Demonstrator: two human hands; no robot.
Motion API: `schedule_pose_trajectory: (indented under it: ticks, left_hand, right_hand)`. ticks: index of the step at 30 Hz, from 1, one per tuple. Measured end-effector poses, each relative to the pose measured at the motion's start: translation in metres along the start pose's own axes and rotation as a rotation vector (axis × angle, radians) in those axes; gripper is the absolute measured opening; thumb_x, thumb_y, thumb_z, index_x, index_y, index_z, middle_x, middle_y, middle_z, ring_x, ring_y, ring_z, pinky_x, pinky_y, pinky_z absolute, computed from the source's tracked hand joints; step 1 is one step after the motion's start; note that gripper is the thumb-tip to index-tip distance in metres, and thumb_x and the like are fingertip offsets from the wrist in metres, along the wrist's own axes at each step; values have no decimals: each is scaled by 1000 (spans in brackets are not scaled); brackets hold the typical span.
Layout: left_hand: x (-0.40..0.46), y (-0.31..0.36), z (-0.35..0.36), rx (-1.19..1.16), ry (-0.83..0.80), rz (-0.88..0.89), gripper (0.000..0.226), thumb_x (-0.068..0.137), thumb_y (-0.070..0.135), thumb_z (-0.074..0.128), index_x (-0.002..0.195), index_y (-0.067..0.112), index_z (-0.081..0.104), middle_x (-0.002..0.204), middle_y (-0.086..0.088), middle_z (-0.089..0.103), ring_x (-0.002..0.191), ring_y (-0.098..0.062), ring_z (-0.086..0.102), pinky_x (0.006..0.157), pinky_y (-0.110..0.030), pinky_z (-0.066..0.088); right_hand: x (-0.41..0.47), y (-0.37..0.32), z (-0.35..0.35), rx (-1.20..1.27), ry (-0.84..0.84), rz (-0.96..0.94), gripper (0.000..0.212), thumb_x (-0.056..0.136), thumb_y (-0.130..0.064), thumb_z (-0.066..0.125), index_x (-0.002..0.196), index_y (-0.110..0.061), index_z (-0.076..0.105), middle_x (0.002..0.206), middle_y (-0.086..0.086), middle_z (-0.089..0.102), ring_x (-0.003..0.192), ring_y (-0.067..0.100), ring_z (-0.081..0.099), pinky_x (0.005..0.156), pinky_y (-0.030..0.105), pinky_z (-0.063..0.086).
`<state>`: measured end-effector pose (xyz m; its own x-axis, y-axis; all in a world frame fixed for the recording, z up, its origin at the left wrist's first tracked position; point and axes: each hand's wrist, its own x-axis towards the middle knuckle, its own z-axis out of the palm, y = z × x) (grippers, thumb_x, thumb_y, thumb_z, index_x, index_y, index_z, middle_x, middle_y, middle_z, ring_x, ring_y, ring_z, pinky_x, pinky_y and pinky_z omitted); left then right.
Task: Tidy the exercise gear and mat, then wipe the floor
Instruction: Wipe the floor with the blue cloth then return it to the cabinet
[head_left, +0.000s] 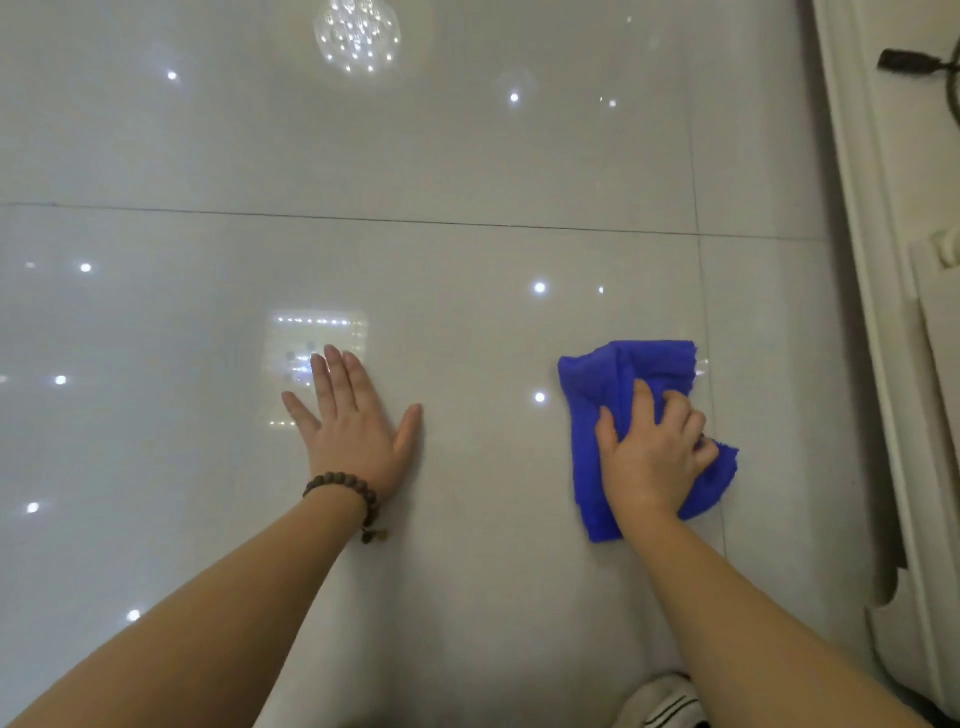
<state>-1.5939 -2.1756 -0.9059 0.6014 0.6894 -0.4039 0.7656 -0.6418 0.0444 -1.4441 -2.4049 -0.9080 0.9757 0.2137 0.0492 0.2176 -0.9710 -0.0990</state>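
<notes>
Left hand (353, 426) lies flat, fingers spread, on the glossy white tile floor (467, 156); right hand (652, 457) scrunches a crumpled blue microfibre cloth (613, 379) near the white moulded baseboard (872, 312). Wide bare tile lies ahead.

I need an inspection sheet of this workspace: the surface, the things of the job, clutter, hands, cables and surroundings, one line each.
Surface: glossy pale tiled floor, grout lines visible, ceiling lights reflected in it.
Job's things: blue cloth lying crumpled on the floor; no mat or exercise gear seen.
Clutter: nothing seen.
Hands: left hand flat on the floor, fingers spread, beaded bracelet on the wrist; right hand grips the blue cloth and presses it down.
Cables: dark cord with a plug-like end at the top right; what it belongs to is unclear.
Surroundings: white moulded furniture base along the right edge.
</notes>
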Motion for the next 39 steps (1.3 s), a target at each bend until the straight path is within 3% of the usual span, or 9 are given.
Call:
schedule_pose_trajectory:
  ticks: [4, 9, 14, 19, 24, 28, 33, 39]
  left_hand:
    - [-31, 7, -40, -46, -99, -37, 84, 91, 62, 7, 151, 6, -10, 160, -12, -14, 147, -24, -16, 118, -54, -2]
    - [-111, 20, -132, -37, -130, 3, 84, 85, 63, -9, 152, 14, -11, 160, -9, -17, 145, -22, -22, 118, -48, -7]
    - [-182, 30, -263, -42, -69, 52, 81, 82, 63, -10, 153, 23, -6, 161, -5, -10, 147, -20, -17, 120, -47, -4]
    - [-232, 31, -428, -181, 46, -15, 77, 88, 60, 6, 153, 21, 13, 157, -7, 25, 145, -23, 20, 118, -46, 15]
    - [-283, 25, -576, -156, 121, 38, 82, 84, 61, 2, 152, 18, 19, 155, -9, 28, 145, -24, 21, 117, -48, 17]
    - [-323, 7, -667, -177, 248, 95, 76, 89, 59, 13, 150, 17, 27, 153, -12, 34, 143, -28, 24, 115, -51, 20]
    - [-349, -14, -730, -186, 332, 147, 75, 89, 58, 14, 150, 17, 29, 153, -12, 34, 143, -28, 25, 114, -51, 20]
    - [-332, -20, -760, -140, 300, 174, 67, 95, 54, 19, 153, 20, 19, 157, -9, 25, 147, -24, 15, 117, -49, 14]
  right_hand:
    - [12, -3, -29, 57, -166, -42, 33, 87, -27, 63, 115, -9, 59, 108, 20, 53, 99, 36, 50, 78, 48, 36]
    - [-2, -13, -124, 163, -217, -105, 34, 88, -26, 63, 117, -9, 59, 110, 18, 54, 101, 36, 50, 79, 49, 38]
    - [-14, -26, -268, 234, -229, -151, 32, 90, -30, 58, 116, -12, 56, 109, 12, 54, 98, 31, 52, 81, 48, 41]
    - [-9, -56, -436, 283, -179, -191, 33, 88, -27, 62, 116, -10, 58, 106, 13, 56, 94, 32, 54, 80, 49, 43]
    - [0, -88, -601, 278, -124, -275, 36, 88, -28, 61, 120, -11, 57, 108, 13, 55, 97, 31, 53, 84, 49, 42]
    - [-1, -109, -702, 265, -48, -301, 37, 88, -26, 64, 121, -10, 58, 108, 13, 56, 96, 32, 54, 82, 49, 42]
    - [-5, -134, -773, 258, 74, -275, 37, 85, -24, 68, 117, -10, 60, 106, 13, 58, 94, 33, 56, 81, 48, 44]
    - [6, -161, -806, 309, 73, -152, 32, 91, -31, 57, 117, -13, 56, 110, 9, 54, 100, 27, 53, 85, 47, 42]
